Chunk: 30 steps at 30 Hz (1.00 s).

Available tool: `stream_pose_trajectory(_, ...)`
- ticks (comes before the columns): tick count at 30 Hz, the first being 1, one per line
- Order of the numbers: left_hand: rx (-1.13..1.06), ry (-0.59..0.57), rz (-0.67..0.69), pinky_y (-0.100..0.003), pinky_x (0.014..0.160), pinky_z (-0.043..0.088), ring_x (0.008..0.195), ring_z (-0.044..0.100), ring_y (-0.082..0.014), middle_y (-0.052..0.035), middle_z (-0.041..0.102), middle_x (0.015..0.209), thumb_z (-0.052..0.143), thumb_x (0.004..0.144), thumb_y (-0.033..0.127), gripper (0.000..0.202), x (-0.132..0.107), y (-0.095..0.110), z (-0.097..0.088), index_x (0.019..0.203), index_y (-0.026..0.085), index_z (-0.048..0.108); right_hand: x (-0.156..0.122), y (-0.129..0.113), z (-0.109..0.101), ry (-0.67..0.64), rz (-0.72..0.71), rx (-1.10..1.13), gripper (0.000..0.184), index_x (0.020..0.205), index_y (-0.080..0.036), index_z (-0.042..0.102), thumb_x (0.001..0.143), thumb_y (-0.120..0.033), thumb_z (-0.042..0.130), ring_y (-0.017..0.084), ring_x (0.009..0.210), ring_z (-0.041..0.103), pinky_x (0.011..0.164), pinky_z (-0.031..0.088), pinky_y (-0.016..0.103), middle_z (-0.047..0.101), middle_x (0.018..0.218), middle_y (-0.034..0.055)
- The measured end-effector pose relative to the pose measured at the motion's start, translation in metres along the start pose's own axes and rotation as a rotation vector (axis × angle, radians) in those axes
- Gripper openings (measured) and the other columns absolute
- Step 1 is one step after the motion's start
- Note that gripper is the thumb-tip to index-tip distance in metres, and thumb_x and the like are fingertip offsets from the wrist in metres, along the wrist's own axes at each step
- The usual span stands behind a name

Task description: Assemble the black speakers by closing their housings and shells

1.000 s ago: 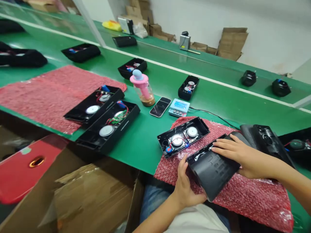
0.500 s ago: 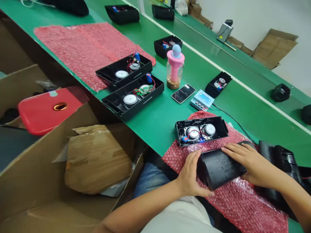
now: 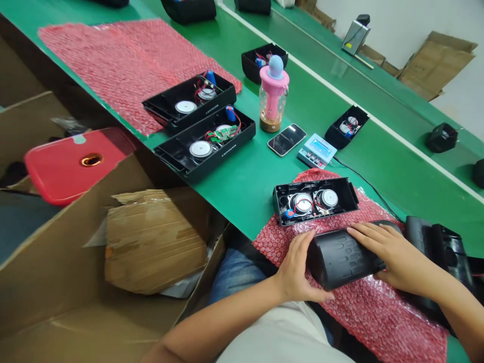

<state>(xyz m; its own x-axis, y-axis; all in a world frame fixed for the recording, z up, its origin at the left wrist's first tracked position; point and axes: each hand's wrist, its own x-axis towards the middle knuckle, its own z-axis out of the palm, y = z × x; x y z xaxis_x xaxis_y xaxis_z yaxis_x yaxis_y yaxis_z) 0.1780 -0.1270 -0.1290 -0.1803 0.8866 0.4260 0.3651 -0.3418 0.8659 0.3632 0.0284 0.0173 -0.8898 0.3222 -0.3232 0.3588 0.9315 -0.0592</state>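
A black speaker housing (image 3: pixel 342 257) with a row of rounded button shapes lies on red bubble wrap (image 3: pixel 393 317) in front of me. My left hand (image 3: pixel 298 272) grips its left end, thumb below and fingers above. Across its right part lies my right hand (image 3: pixel 385 252), fingers over the top edge and thumb at the near side. Just beyond it sits an open speaker shell (image 3: pixel 315 201), holding two round drivers, red wires and a small blue part. The underside of the held housing is hidden.
Two open speaker shells (image 3: pixel 206 146) stand left, beside more bubble wrap (image 3: pixel 124 65). A phone (image 3: pixel 287 139), a bottle (image 3: pixel 273 96) and a light-blue meter (image 3: pixel 317 150) with a cable are farther back. Black housings (image 3: pixel 440 252) lie right. A cardboard box (image 3: pixel 75 282) stands below the table edge.
My view has shifted slightly, so the far objects sit higher in the picture. Both hands keep their hold on the black speaker housing, which has barely moved.
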Motion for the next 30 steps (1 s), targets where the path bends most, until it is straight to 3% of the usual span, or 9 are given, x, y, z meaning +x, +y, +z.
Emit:
stream_pose_trajectory(13, 0.038, -0.001, -0.008, -0.057, 0.099, 0.039, 0.120, 0.042, -0.0374, -0.0189, 0.038, 0.131, 0.077, 0.053, 0.055, 0.115, 0.0023, 0.0033, -0.0036, 0.142, 0.018, 0.016, -0.0005, -0.0075, 0.0000, 0.023, 0.037, -0.013, 0.095, 0.144, -0.025, 0.021, 0.055, -0.003, 0.044, 0.028, 0.130, 0.038, 0.098, 0.036, 0.055, 0.037, 0.145, 0.0075)
stream_pose_trajectory(22, 0.072, 0.008, -0.033, -0.057, 0.099, 0.040, 0.120, 0.041, -0.0383, -0.0190, 0.036, 0.131, 0.078, 0.050, 0.046, 0.117, 0.0016, 0.0036, -0.0031, 0.143, 0.017, 0.014, 0.0030, -0.0046, 0.0006, -0.017, 0.055, 0.084, 0.095, 0.144, -0.029, 0.022, 0.054, -0.005, 0.044, 0.027, 0.130, 0.037, 0.102, 0.029, 0.056, 0.034, 0.147, 0.0012)
stream_pose_trajectory(26, 0.041, -0.023, -0.075, -0.057, 0.099, 0.039, 0.120, 0.040, -0.0377, -0.0173, 0.035, 0.131, 0.081, 0.046, 0.048, 0.120, 0.0034, 0.0056, -0.0025, 0.142, 0.018, 0.014, 0.0001, -0.0030, 0.0009, 0.008, 0.042, 0.073, 0.097, 0.145, -0.029, 0.019, 0.055, -0.005, 0.043, 0.026, 0.130, 0.037, 0.102, 0.030, 0.056, 0.035, 0.146, 0.0005)
stream_pose_trajectory(30, -0.021, 0.003, -0.078, -0.056, 0.099, 0.039, 0.119, 0.042, -0.0347, -0.0160, 0.037, 0.128, 0.078, 0.052, 0.055, 0.111, 0.0064, 0.0051, -0.0005, 0.139, 0.019, 0.019, -0.0028, 0.0012, 0.0013, 0.055, 0.051, 0.009, 0.096, 0.145, -0.027, 0.022, 0.054, -0.004, 0.043, 0.028, 0.128, 0.040, 0.098, 0.034, 0.056, 0.037, 0.145, 0.0031)
